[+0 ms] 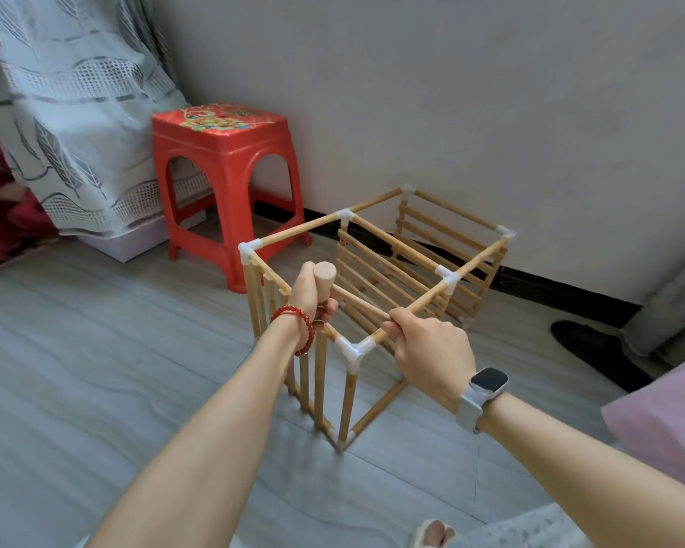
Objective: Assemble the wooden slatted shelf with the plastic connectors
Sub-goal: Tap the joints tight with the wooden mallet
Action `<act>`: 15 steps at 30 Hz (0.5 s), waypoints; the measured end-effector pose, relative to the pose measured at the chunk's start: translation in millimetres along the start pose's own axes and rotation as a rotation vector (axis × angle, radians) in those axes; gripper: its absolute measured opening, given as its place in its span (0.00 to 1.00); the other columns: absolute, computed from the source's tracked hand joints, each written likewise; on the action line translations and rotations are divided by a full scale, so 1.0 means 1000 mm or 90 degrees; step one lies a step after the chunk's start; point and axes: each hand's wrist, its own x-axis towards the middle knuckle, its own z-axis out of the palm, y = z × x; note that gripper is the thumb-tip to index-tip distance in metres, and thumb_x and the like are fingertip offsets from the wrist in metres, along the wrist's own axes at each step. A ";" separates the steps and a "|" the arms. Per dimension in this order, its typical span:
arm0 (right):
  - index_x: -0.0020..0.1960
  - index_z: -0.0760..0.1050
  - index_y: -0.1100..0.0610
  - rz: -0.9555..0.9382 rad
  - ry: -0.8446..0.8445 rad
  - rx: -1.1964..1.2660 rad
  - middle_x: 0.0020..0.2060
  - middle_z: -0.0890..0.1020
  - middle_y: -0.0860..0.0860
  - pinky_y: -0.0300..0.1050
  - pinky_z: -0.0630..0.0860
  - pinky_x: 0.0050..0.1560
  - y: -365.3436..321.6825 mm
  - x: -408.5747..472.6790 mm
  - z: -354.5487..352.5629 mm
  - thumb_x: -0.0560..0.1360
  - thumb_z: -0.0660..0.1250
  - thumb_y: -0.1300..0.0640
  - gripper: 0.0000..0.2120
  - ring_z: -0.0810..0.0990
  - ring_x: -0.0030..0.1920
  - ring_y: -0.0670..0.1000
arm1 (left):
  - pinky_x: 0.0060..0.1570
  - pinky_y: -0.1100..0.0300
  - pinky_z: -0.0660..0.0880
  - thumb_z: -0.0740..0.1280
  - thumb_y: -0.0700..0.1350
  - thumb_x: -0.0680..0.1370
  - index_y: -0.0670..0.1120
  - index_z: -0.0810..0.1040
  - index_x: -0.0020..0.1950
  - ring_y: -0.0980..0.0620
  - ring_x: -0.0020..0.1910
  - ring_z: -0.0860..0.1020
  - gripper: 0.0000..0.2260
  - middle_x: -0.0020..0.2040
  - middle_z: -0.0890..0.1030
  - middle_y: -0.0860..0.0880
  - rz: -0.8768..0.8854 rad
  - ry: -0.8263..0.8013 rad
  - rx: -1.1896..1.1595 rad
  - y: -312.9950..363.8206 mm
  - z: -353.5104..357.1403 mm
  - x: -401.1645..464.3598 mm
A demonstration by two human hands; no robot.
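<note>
The shelf frame (372,278) is standing on the grey floor (95,369) directly ahead of both hands, and the move to come is turning on the near white corner connector (351,350), which is sitting between the two sets of fingers, below and just to the right of the left hand (311,294) and just to the left of the right hand (432,350). The left hand's fingers are curling round the thin handle of a small wooden mallet (325,280), holding its pale round head upright above the knuckles; the mallet's handle is running away and to the right, into the frame. The right hand's fingers are clamping on a top rail (424,302), whose long axis is slanting from that near connector up and away to the right toward another white connector (447,276). The right hand is lying closer to the near joint along the rail, so it looks to be steadying the frame while the left is readying a tap, though that is a judgement. The rails are smooth round dowels of light bamboo-coloured wood, the side panels are rows of thin flat slats, and the connectors are glossy white plastic elbows with three sockets. Beyond the left fingers a shiny red plastic stool (226,152) is standing by the wall.
</note>
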 end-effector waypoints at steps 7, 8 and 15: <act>0.49 0.77 0.54 0.100 -0.137 0.377 0.32 0.74 0.48 0.43 0.68 0.36 -0.006 0.004 0.006 0.80 0.58 0.53 0.11 0.71 0.32 0.46 | 0.28 0.62 0.59 0.48 0.55 0.79 0.46 0.65 0.35 0.54 0.23 0.61 0.19 0.21 0.68 0.50 0.004 -0.010 0.029 0.003 -0.008 -0.004; 0.49 0.77 0.55 0.104 -0.130 0.395 0.32 0.75 0.49 0.43 0.68 0.37 -0.006 0.003 0.009 0.80 0.58 0.53 0.10 0.71 0.33 0.47 | 0.28 0.62 0.60 0.48 0.55 0.79 0.46 0.66 0.35 0.54 0.24 0.62 0.19 0.22 0.68 0.50 0.006 -0.012 0.044 0.005 -0.007 -0.006; 0.46 0.69 0.54 0.104 -0.186 0.252 0.36 0.74 0.48 0.48 0.74 0.42 0.012 -0.007 0.008 0.81 0.54 0.55 0.08 0.76 0.39 0.52 | 0.63 0.50 0.66 0.47 0.61 0.80 0.43 0.66 0.69 0.45 0.62 0.71 0.27 0.61 0.72 0.44 0.002 -0.002 0.246 -0.002 -0.001 -0.007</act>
